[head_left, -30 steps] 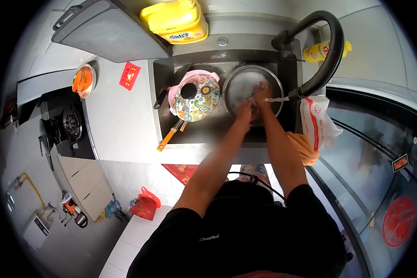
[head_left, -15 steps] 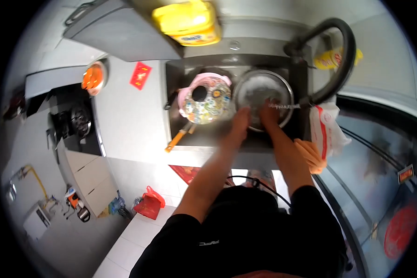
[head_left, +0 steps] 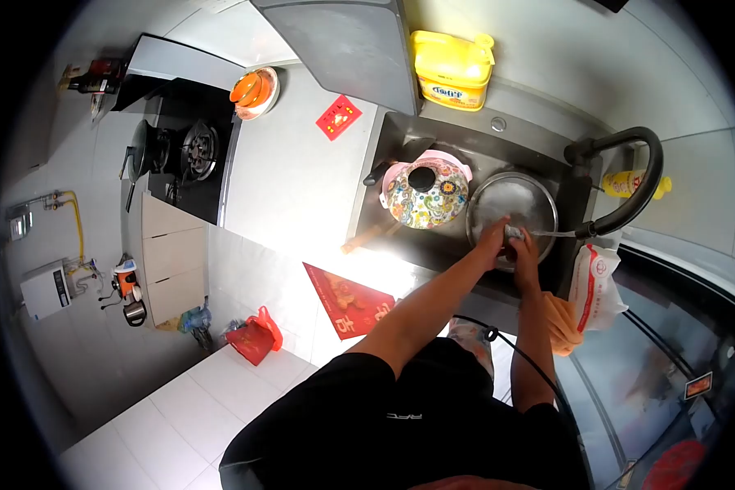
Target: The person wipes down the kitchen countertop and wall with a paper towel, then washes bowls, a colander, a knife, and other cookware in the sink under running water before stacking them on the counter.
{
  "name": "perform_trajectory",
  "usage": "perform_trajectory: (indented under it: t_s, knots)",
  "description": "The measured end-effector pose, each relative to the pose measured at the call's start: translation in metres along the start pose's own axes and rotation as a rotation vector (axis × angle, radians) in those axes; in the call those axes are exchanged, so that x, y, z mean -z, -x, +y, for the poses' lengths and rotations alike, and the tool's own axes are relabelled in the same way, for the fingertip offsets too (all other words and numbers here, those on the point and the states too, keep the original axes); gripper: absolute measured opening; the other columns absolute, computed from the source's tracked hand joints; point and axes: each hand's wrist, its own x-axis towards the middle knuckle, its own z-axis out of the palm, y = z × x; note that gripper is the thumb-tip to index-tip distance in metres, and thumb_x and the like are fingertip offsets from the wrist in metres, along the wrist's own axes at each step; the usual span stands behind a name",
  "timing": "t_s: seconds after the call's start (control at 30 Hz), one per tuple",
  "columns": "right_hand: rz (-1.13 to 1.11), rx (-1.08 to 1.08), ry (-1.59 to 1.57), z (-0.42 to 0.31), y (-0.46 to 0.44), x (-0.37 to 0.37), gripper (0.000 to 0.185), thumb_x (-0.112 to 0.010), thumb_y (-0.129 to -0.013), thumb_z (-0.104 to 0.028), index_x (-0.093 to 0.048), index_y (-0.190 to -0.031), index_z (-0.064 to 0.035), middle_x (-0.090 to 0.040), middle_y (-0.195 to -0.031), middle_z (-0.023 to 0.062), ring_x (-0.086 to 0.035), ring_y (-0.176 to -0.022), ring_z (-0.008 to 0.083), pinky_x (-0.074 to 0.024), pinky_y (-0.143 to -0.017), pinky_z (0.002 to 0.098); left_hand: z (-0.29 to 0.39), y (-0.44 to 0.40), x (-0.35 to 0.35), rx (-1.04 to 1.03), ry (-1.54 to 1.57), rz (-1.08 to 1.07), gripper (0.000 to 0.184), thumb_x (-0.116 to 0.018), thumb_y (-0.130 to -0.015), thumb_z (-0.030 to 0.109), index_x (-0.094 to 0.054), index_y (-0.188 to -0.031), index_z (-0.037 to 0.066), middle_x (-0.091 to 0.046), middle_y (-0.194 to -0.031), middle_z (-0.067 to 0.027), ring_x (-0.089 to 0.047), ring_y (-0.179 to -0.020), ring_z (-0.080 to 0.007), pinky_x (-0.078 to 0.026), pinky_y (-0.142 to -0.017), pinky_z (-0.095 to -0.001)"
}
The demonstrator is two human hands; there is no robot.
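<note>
In the sink [head_left: 433, 249], a round metal basin [head_left: 553, 204] holds cloudy, foamy-looking water. My left hand [head_left: 492, 243] and my right hand [head_left: 526, 255] meet over its near side, fingers curled around a small whitish thing whose kind I cannot make out. A thin stream of water runs sideways from the black faucet [head_left: 655, 167] onto them. Left of the basin sits a pot with pink handles and a flower-patterned lid [head_left: 429, 204] with a black knob. A wooden handle [head_left: 366, 239] sticks out over the sink's left front edge.
A yellow detergent jug [head_left: 453, 69] stands behind the sink, a yellow bottle [head_left: 633, 183] behind the faucet. An orange cloth [head_left: 562, 322] and a white plastic bag [head_left: 596, 286] hang at the right. Leftward are a red packet [head_left: 339, 117], orange bowls [head_left: 253, 88] and a stove [head_left: 196, 151].
My hands were apart inside the basin; now they are together under the stream at its near side, around the whitish thing. The whole view has shifted and turned.
</note>
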Motion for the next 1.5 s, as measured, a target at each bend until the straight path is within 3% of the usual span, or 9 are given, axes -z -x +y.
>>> perform_trajectory:
  t_s: [0.37,0.47,0.73,0.97,1.03,1.07,1.2,1.27,1.5]
  knots:
    - [0.255,0.282,0.240,-0.005,0.014,-0.022,0.041,-0.050,-0.103,-0.036,-0.064,-0.107,0.0017,-0.067,-0.094,0.0106,-0.062,-0.087,0.0234,-0.0484,-0.080,0.0342,0.023,0.045,-0.014,0.257,0.174,-0.554,0.051,-0.051,-0.097,0.051,-0.066,-0.101,0.003,-0.069,-0.096,-0.0156,-0.066,-0.089,-0.0265,-0.054,-0.083,-0.0407]
    - [-0.447,-0.187,-0.992,0.015,-0.001,0.004,0.037,-0.054,-0.101,-0.036,-0.062,-0.100,-0.0004,-0.062,-0.083,0.0058,-0.058,-0.079,0.0144,-0.0467,-0.072,0.0298,0.034,0.059,-0.014,0.276,0.075,-0.717,0.062,-0.045,-0.097,0.059,-0.065,-0.110,0.002,-0.068,-0.104,-0.0170,-0.065,-0.097,-0.0275,-0.051,-0.091,-0.0402]
    - [0.375,0.690,0.481,-0.014,0.004,-0.049,0.028,-0.050,-0.102,-0.028,-0.060,-0.100,-0.0019,-0.064,-0.080,0.0154,-0.064,-0.073,0.0318,-0.0500,-0.067,0.0440,-0.005,0.005,-0.020,0.087,0.273,-0.079,0.049,-0.046,-0.099,0.052,-0.064,-0.112,0.008,-0.064,-0.103,-0.0151,-0.060,-0.098,-0.0276,-0.050,-0.085,-0.0427]
    - [0.364,0.530,0.958,0.050,-0.057,0.010,0.018,-0.058,-0.095,-0.017,-0.063,-0.101,-0.0010,-0.068,-0.095,0.0232,-0.064,-0.088,0.0440,-0.0497,-0.076,0.0476,-0.012,-0.027,0.033,-0.049,-0.150,-0.119,0.029,-0.056,-0.096,0.041,-0.063,-0.095,0.013,-0.064,-0.093,-0.0074,-0.060,-0.086,-0.0251,-0.049,-0.080,-0.0350]
    - [0.336,0.411,1.343,0.074,-0.070,0.030,0.023,-0.057,-0.090,-0.016,-0.066,-0.105,-0.0018,-0.068,-0.103,0.0188,-0.065,-0.095,0.0352,-0.0520,-0.080,0.0460,-0.004,-0.007,0.031,-0.302,-0.539,-0.001,0.029,-0.058,-0.095,0.038,-0.066,-0.095,0.010,-0.067,-0.092,-0.0084,-0.063,-0.084,-0.0248,-0.049,-0.079,-0.0337]
    - [0.158,0.162,1.614,0.075,-0.073,0.028,0.022,-0.058,-0.089,-0.018,-0.070,-0.102,-0.0054,-0.068,-0.105,0.0183,-0.065,-0.097,0.0343,-0.0516,-0.084,0.0482,-0.037,-0.053,0.059,-0.924,-0.880,-0.033,0.032,-0.058,-0.095,0.036,-0.067,-0.100,0.005,-0.070,-0.099,-0.0156,-0.066,-0.090,-0.0290,-0.051,-0.082,-0.0377]
    - [-0.071,0.193,1.617,0.066,-0.065,0.034,0.022,-0.059,-0.091,-0.014,-0.070,-0.105,-0.0015,-0.068,-0.109,0.0216,-0.065,-0.103,0.0364,-0.0502,-0.088,0.0480,-0.011,-0.010,0.041,-0.532,-0.952,0.063,0.037,-0.057,-0.095,0.030,-0.068,-0.112,-0.001,-0.068,-0.113,-0.0246,-0.061,-0.111,-0.0401,-0.046,-0.098,-0.0426]
    - [-0.078,0.119,1.616,0.086,-0.083,0.036,0.024,-0.058,-0.092,-0.016,-0.069,-0.108,-0.0016,-0.067,-0.112,0.0216,-0.064,-0.106,0.0366,-0.0498,-0.090,0.0479,-0.013,-0.022,0.052,-1.011,-1.596,-0.140,0.040,-0.056,-0.094,0.034,-0.068,-0.115,0.001,-0.067,-0.112,-0.0252,-0.059,-0.112,-0.0412,-0.046,-0.097,-0.0468]
    - [0.057,-0.018,1.221,0.105,-0.097,0.044,0.028,-0.056,-0.094,-0.018,-0.065,-0.114,-0.0003,-0.064,-0.121,0.0255,-0.062,-0.111,0.0380,-0.0486,-0.093,0.0485,0.018,0.022,0.018,-0.775,-1.227,0.024,0.041,-0.062,-0.089,0.031,-0.067,-0.112,-0.003,-0.066,-0.116,-0.0253,-0.062,-0.108,-0.0411,-0.049,-0.096,-0.0443]
